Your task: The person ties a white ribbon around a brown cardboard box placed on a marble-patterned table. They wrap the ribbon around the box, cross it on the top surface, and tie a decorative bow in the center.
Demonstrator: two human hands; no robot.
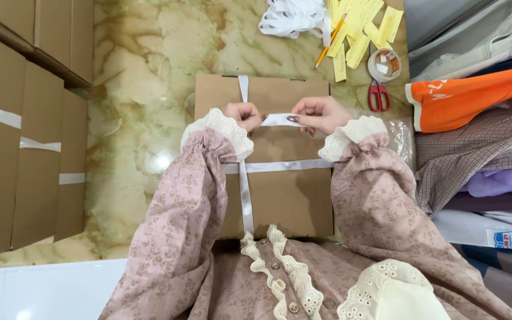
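one ribboned box (285, 195), one scissors (378, 96), one pencil (330, 41)

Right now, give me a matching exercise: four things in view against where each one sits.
Things:
1. white ribbon piece
2. scissors
3. pencil
4. taped cartons

Places:
A. stacked at the left edge
B. held between left hand and right hand over the cardboard box
C. beside the orange garment
D. by the yellow paper strips

Pairs: 1-B, 2-C, 3-D, 4-A
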